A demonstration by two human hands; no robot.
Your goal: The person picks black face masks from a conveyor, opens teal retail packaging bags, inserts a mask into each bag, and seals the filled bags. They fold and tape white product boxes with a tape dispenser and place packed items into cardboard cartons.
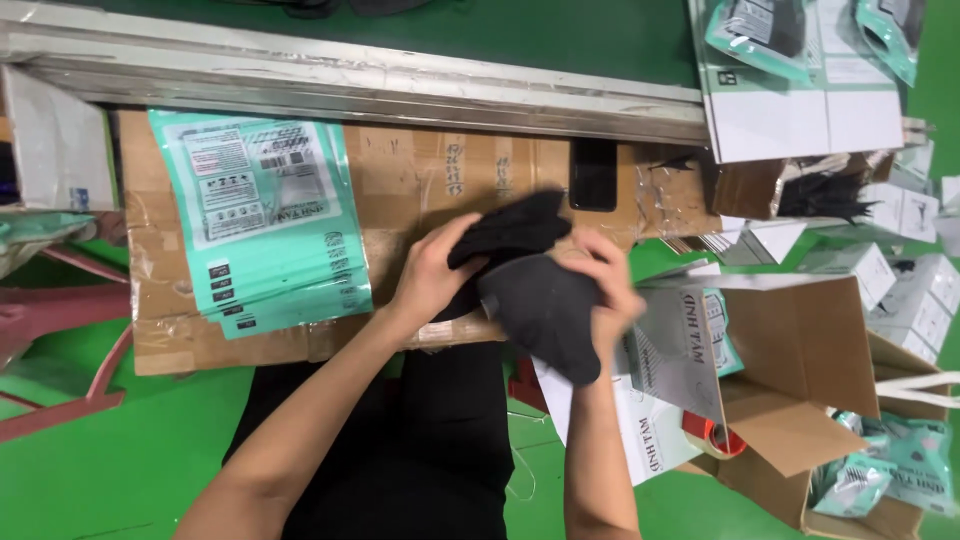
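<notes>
Head view: I see both hands working a dark grey cloth piece (pixel 545 310) above the near edge of the cardboard-covered worktop (pixel 400 170). Its long axis runs diagonally, from upper left near a black piece (pixel 510 228) down to a rounded end pointing lower right. My left hand (pixel 432 275) has its fingers closed on the black piece, wrist bent, forearm rising from lower left. My right hand (pixel 605 285) grips the grey piece's upper edge, forearm nearly vertical. Mint-green pouches (pixel 260 220) lie stacked to the left.

Right hand (pixel 605 275) motion-blurred; black masks (pixel 530 275) hide fingers, palms.
</notes>
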